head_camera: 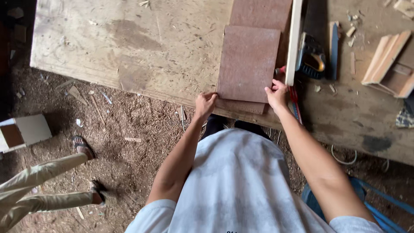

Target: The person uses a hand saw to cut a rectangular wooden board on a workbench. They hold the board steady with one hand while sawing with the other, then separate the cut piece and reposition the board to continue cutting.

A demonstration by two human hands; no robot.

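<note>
A reddish-brown rectangular board [249, 64] lies on top of a longer brown board [261, 15] on the worn wooden workbench [142, 47]. My left hand [205, 103] grips the upper board's near left corner at the bench edge. My right hand [278, 92] holds its near right corner, fingers on the edge. A pale wooden strip [294, 41] runs along the boards' right side.
A hand saw with a black and yellow handle [311, 56] lies right of the strip. Wooden offcuts [388, 60] sit at the far right. The floor [120, 142] is covered in sawdust. Another person's legs and sandalled feet [47, 181] are at lower left.
</note>
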